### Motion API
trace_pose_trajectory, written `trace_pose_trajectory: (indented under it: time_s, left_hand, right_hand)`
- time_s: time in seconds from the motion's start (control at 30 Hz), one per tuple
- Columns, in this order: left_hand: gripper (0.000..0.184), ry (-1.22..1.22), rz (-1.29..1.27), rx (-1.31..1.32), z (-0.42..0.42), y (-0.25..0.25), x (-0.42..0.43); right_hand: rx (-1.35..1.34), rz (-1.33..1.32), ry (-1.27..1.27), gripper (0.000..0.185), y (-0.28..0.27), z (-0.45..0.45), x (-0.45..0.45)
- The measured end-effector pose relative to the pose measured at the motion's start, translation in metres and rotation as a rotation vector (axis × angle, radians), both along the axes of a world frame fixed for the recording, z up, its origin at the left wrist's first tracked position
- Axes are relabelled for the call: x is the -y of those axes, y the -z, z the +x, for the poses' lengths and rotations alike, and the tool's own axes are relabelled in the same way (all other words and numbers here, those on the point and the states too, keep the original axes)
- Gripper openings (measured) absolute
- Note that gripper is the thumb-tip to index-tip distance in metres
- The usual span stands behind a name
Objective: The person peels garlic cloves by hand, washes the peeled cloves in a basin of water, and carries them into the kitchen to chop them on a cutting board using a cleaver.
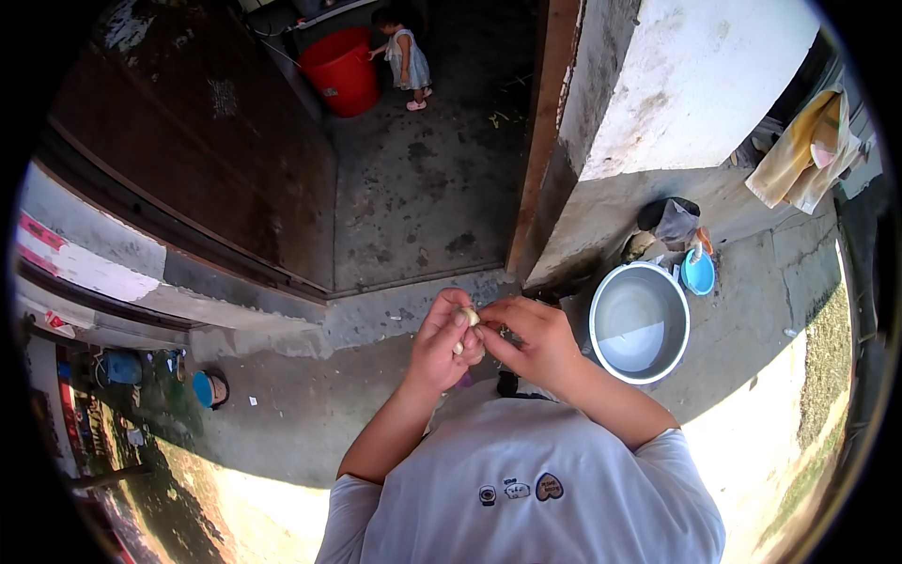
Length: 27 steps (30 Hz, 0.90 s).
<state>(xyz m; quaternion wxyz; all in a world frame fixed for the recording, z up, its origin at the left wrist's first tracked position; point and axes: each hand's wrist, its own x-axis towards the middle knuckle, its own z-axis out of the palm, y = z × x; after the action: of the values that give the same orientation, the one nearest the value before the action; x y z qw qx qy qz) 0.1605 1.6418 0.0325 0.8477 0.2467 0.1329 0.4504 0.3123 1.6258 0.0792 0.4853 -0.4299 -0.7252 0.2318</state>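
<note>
My left hand (pixel 442 343) is held in front of my chest, its fingers closed around a pale, cream-coloured garlic clove (pixel 471 317). A second small pale piece (pixel 458 348) shows lower down between the same fingers. From the other side my right hand (pixel 531 336) comes in, thumb and fingertips pinched together at the edge of the clove. The fingers partly cover what they grip, and any bit of peel between the right fingertips is too small to make out.
On the right stands a large metal basin (pixel 641 324) with water, a small blue basin (pixel 698 273) beside it. Beyond the open doorway a person (pixel 411 61) touches a red tub (pixel 340 75). A blue bucket (pixel 209 388) sits at left; a cloth (pixel 803 155) hangs at right.
</note>
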Motion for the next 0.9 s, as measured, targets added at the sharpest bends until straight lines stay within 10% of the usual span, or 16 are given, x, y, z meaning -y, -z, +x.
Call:
trace_pose_trajectory:
  time_s: [0.9]
  left_hand:
    - [0.009, -0.329, -0.026, -0.29, 0.018, -0.01, 0.01]
  right_hand:
    - [0.298, 0.173, 0.126, 0.014, 0.011, -0.005, -0.005]
